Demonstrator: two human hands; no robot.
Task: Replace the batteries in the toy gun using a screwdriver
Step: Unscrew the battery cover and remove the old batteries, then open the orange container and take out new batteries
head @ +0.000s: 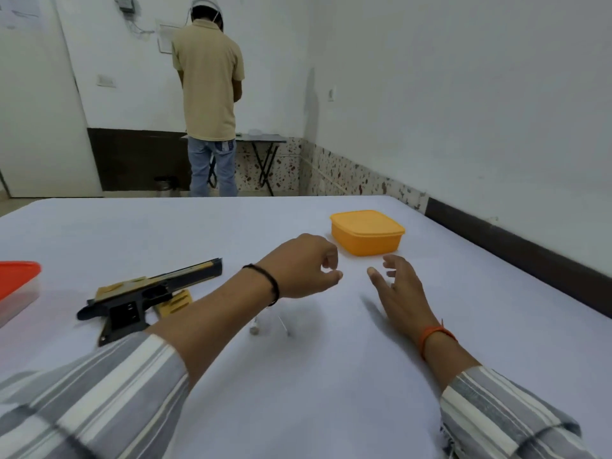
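Toy gun point(145, 296) flat on the white table point(463, 309), left of both hands, long axis slanting, barrel up-right toward the far side, grip near, yellow panel point(175, 303) just beside. Orange box point(367, 231) lidded, contents hidden; red-lidded tub point(16, 289) at left edge, contents unclear. Left hand point(301, 266) loosely curled, holding nothing visible. Right hand point(397, 286) relaxed, fingers spread, empty.

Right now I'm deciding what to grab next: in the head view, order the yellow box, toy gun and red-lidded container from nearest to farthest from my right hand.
1. Yellow box: just beyond the right hand, lid on.
2. Toy gun: to the left, past the left hand.
3. Red-lidded container: at the far left edge, cut off by the frame.
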